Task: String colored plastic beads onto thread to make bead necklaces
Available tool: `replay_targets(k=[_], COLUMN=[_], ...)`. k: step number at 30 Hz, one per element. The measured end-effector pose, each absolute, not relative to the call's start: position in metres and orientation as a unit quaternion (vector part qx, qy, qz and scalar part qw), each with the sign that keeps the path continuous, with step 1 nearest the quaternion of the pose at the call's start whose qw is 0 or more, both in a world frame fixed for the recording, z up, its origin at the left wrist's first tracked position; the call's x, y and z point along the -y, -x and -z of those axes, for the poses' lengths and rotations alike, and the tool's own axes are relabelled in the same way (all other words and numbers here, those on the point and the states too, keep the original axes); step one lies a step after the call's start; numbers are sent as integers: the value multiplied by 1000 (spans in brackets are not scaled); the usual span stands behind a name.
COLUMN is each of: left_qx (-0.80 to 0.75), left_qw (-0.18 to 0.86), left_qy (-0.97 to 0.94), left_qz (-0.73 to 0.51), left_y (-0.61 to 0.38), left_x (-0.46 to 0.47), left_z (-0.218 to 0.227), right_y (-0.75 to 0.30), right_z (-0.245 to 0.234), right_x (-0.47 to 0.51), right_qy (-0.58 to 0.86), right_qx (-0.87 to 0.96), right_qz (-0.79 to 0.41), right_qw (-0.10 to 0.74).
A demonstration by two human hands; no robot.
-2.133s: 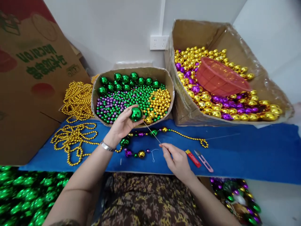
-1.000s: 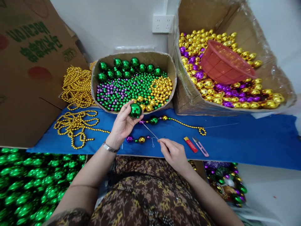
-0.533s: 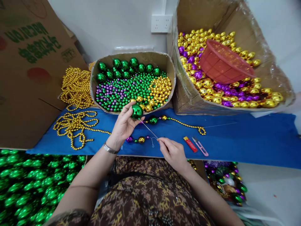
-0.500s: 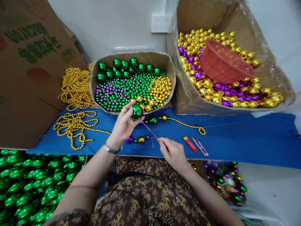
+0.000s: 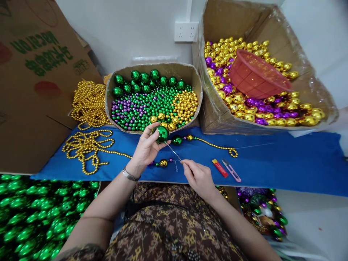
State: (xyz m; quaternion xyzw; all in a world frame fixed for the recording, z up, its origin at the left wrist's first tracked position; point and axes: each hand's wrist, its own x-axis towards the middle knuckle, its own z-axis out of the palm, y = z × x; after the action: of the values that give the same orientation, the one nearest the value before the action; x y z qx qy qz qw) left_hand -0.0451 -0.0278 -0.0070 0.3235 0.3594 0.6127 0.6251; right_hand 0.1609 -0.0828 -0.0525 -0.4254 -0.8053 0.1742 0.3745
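Observation:
My left hand (image 5: 148, 145) is closed round a large shiny green ball bead (image 5: 162, 134), just in front of the bead box. My right hand (image 5: 198, 175) pinches a thin needle (image 5: 173, 150), which slants up to the underside of the ball; whether its tip is inside I cannot tell. A fine thread (image 5: 176, 166) curls beside the right fingertips. On the blue cloth (image 5: 261, 166) beneath lies a beaded strand with a gold bead (image 5: 163, 162), and behind it another strand with a green bead (image 5: 177, 140). My left hand covers part of the strands.
A cardboard box (image 5: 200, 105) of green, purple and gold beads stands behind my hands. Right of it, a larger box (image 5: 217, 121) holds gold and purple beads and a red basket (image 5: 258, 78). Gold bead chains (image 5: 88, 150) lie left. A red lighter (image 5: 220, 168) and thread snips (image 5: 231, 170) lie right.
My left hand has brought the green ball slightly right and down, closer to my right hand. Less of the needle shows between them. The right hand has barely moved.

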Motion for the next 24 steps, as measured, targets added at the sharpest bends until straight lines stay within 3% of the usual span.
replay_targets(k=[6, 13, 24], left_qx=[-365, -341, -343], left_qw=[584, 633, 635], left_qy=[-310, -408, -418], left_qz=[-656, -562, -553], left_y=[66, 75, 78], left_x=[18, 27, 26], left_z=[5, 7, 11], right_y=[-172, -182, -187], right_z=[48, 39, 39], right_x=[80, 71, 67], right_qy=[419, 423, 419], right_qx=[810, 808, 831], right_qz=[-154, -115, -64], right_qw=[380, 394, 360])
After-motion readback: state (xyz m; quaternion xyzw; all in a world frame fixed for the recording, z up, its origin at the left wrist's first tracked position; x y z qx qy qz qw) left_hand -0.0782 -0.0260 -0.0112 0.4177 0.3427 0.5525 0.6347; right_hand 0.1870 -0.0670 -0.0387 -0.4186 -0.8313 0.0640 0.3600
